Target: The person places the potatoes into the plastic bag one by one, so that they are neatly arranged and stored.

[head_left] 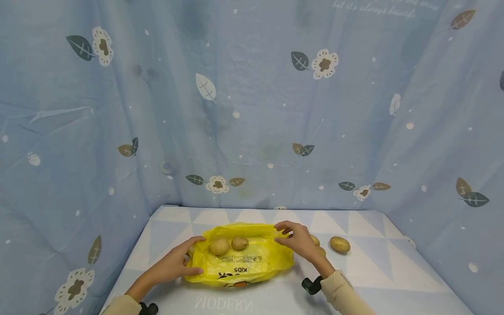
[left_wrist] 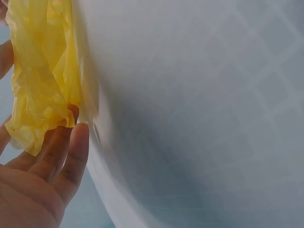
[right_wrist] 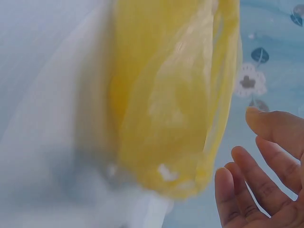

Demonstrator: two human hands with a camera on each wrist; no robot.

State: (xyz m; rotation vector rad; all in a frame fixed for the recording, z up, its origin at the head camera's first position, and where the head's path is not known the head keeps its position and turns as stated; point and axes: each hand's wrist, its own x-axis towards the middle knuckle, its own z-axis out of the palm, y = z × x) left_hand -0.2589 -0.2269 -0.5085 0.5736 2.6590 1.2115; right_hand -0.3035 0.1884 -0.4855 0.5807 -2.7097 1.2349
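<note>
A yellow plastic bag point(head_left: 267, 256) with dark print lies on the table, its mouth spread wide. Two potatoes, one larger point(head_left: 219, 247) and one smaller point(head_left: 239, 243), sit at its mouth. My left hand point(head_left: 173, 264) holds the bag's left end, index finger above and thumb below; its fingers point(left_wrist: 71, 161) curve behind the crumpled plastic. Part of another potato point(head_left: 190, 251) shows beside this hand. Over the bag's right end is my right hand point(head_left: 299, 241), fingers loosely bent and holding nothing. The right wrist view shows its fingers point(right_wrist: 247, 178) apart from the bag.
To the right lies a single potato point(head_left: 340, 245). Behind my right hand, more potatoes point(head_left: 315, 239) are partly hidden. The table point(head_left: 374, 271) has a pale triangle-patterned cover. A blue leaf-and-flower curtain point(head_left: 256, 109) surrounds its back and sides.
</note>
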